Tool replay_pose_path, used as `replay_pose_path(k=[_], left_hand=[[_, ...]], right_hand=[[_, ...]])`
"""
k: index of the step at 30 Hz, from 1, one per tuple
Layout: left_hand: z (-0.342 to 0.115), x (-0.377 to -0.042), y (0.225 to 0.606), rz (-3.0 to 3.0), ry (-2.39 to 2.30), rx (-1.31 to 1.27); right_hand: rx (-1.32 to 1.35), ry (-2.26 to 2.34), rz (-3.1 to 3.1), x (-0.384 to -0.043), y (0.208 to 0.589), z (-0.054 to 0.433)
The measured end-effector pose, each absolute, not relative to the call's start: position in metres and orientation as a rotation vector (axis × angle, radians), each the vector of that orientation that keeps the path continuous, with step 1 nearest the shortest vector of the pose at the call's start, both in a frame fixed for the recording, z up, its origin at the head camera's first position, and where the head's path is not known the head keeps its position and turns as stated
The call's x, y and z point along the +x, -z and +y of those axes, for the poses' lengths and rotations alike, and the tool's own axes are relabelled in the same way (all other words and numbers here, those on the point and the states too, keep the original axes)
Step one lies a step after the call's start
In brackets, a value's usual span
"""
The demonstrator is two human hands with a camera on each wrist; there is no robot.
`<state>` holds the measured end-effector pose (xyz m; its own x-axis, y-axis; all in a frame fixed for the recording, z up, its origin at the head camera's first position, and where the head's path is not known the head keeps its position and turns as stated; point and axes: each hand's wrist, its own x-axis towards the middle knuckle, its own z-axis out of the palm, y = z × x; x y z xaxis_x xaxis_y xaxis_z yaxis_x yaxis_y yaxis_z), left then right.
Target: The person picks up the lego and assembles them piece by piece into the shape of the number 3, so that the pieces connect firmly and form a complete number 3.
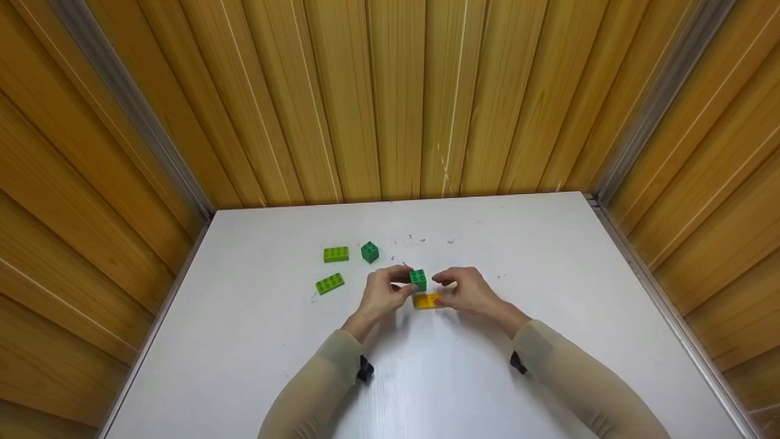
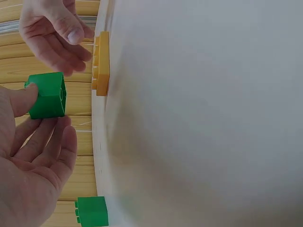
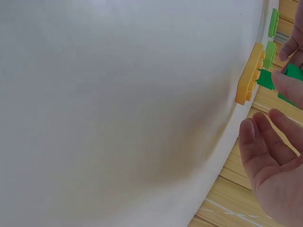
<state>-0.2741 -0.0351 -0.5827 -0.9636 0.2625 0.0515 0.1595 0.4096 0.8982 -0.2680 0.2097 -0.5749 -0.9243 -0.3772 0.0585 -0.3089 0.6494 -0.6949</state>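
Note:
Between thumb and fingers, my left hand pinches a green toy building brick with studs on top. The left wrist view shows this brick held above the table, its hollow underside facing down. Directly below it in the head view, a flat orange brick lies studs up on the table. My right hand is beside the orange brick with loosely bent fingers and nothing held in them. In the right wrist view, its fingers are apart from the orange brick.
Another green brick stands farther back on the white table. Two flat lime-green bricks, one at the back and one nearer, lie to the left. Wood-look panels enclose the table's back and sides.

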Motion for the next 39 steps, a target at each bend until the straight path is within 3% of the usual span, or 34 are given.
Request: replay_pose_path(k=[39], left_hand=[[-0.002,-0.274,0.593,2.528,-1.491,0.573]], right_hand=[[-0.597,1.478,2.597,-0.263,0.577,0.226]])
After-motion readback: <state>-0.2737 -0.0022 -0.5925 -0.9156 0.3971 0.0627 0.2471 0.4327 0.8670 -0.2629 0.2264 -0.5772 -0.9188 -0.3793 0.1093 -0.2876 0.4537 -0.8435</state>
